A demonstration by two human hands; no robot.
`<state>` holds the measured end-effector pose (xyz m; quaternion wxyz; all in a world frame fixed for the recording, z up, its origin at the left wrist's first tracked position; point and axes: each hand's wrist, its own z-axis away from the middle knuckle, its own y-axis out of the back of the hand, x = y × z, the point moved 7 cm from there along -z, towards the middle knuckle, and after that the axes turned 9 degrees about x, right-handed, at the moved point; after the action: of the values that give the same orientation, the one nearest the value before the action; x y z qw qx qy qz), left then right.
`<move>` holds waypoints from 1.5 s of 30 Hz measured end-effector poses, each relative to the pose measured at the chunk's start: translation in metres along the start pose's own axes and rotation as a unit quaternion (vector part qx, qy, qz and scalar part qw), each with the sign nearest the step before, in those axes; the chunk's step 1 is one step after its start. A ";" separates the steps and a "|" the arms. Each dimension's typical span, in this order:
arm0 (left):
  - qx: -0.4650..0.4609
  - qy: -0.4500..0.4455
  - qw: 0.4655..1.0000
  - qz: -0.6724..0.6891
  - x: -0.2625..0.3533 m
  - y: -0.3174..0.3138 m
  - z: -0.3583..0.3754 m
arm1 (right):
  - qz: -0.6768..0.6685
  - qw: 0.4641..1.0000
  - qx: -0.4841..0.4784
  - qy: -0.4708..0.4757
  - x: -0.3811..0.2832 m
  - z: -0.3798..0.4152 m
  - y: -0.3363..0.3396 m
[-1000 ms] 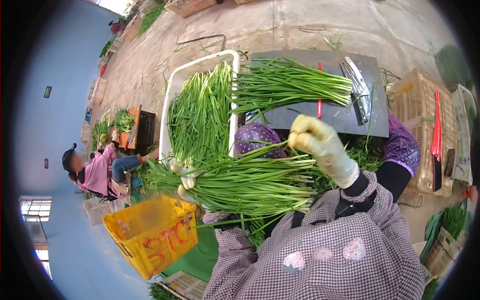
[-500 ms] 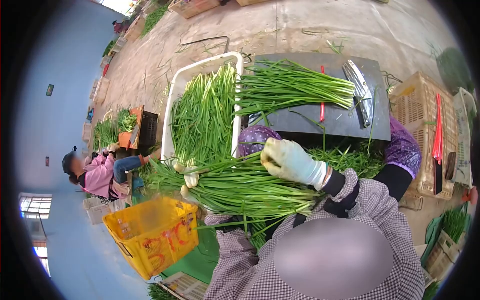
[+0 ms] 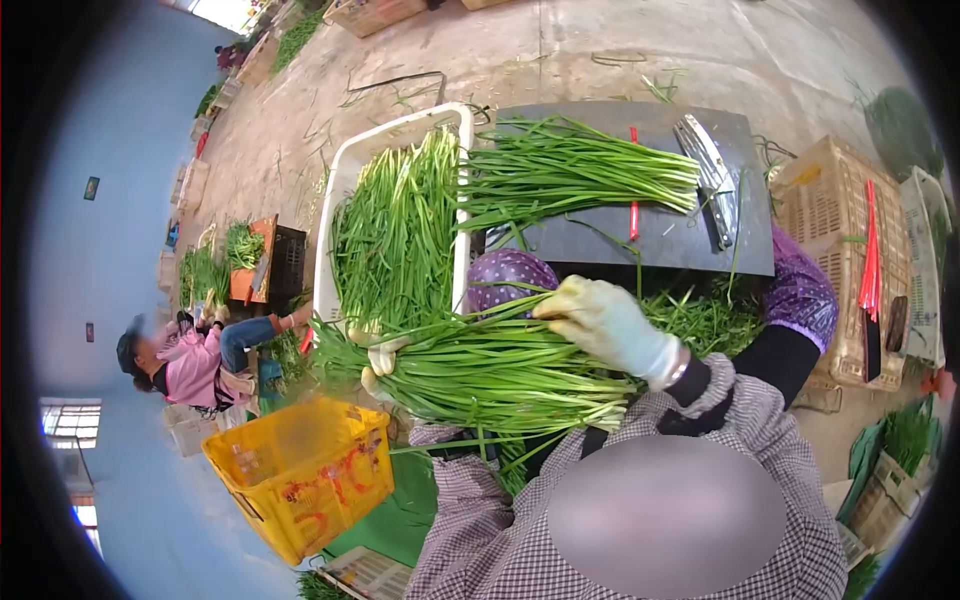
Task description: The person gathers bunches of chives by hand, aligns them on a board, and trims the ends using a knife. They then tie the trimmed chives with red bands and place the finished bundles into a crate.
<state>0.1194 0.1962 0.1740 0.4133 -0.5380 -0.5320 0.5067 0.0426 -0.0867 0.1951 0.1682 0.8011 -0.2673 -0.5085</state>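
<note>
A thick bunch of long green stalks (image 3: 480,370) lies across my lap. My left hand (image 3: 380,358), in a pale glove, is closed around the bunch near its left end, with only the fingers showing under the stalks. My right hand (image 3: 608,322), also gloved, rests on the top of the bunch toward its right side and pinches a few stalks. My checked sleeves fill the lower part of the view.
A white crate (image 3: 328,235) full of greens stands ahead. Right of it, a dark board (image 3: 680,245) carries another green bunch (image 3: 570,180), a knife (image 3: 705,170) and a red band (image 3: 633,215). A yellow crate (image 3: 300,470) is lower left, a beige basket (image 3: 830,225) at right. A person in pink (image 3: 195,362) sits at left.
My right hand came down from above the bunch onto the stalks, then shifted slightly right. My left hand kept its hold on the bunch.
</note>
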 end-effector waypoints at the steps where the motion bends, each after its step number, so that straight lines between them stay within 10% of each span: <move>1: -0.024 0.019 0.999 0.028 -0.012 -0.011 0.003 | 0.105 0.993 -0.048 0.036 0.000 -0.001 -0.025; 6: -0.077 0.089 0.991 -0.057 -0.004 -0.022 0.002 | 0.265 0.944 -0.113 0.162 -0.001 -0.004 -0.067; 8: -0.037 0.024 0.995 -0.087 0.024 0.004 -0.004 | -0.028 0.996 -0.048 0.067 -0.008 -0.019 -0.045; 14: 0.002 0.027 0.997 -0.078 -0.002 -0.014 0.008 | -0.528 0.837 0.071 -0.127 -0.020 -0.030 0.070; 21: 0.001 0.018 1.000 0.008 0.031 0.036 0.003 | -0.208 0.872 -0.248 -0.367 0.081 0.110 0.046; 26: 0.026 0.038 0.999 0.008 0.028 0.040 0.001 | -0.247 0.906 -0.181 -0.292 0.056 0.103 -0.022; 28: -0.007 0.033 0.999 -0.019 0.036 0.040 -0.004 | -0.417 0.811 -0.028 -0.410 0.049 0.099 -0.035; 30: -0.013 0.032 0.998 -0.057 0.025 0.016 -0.003 | -0.318 0.854 -0.012 -0.412 0.060 0.099 -0.028; 32: 0.006 0.004 0.998 -0.062 0.025 0.010 0.000 | -0.129 0.968 0.091 -0.193 0.057 0.090 -0.007; 35: 0.008 -0.003 0.999 -0.054 0.036 0.024 0.006 | 0.098 0.981 0.104 -0.127 0.077 0.103 0.017; 39: 0.057 -0.045 0.996 -0.060 0.036 0.032 0.017 | 0.352 0.863 -0.283 -0.226 0.149 0.173 0.021; 45: 0.016 -0.027 0.998 -0.047 0.036 0.032 0.009 | 0.052 0.991 0.080 -0.097 0.042 0.105 0.067</move>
<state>0.1130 0.2285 0.1372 0.4307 -0.4915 -0.5599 0.5093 -0.0555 -0.1651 0.1565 0.1029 0.7438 -0.3635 -0.5514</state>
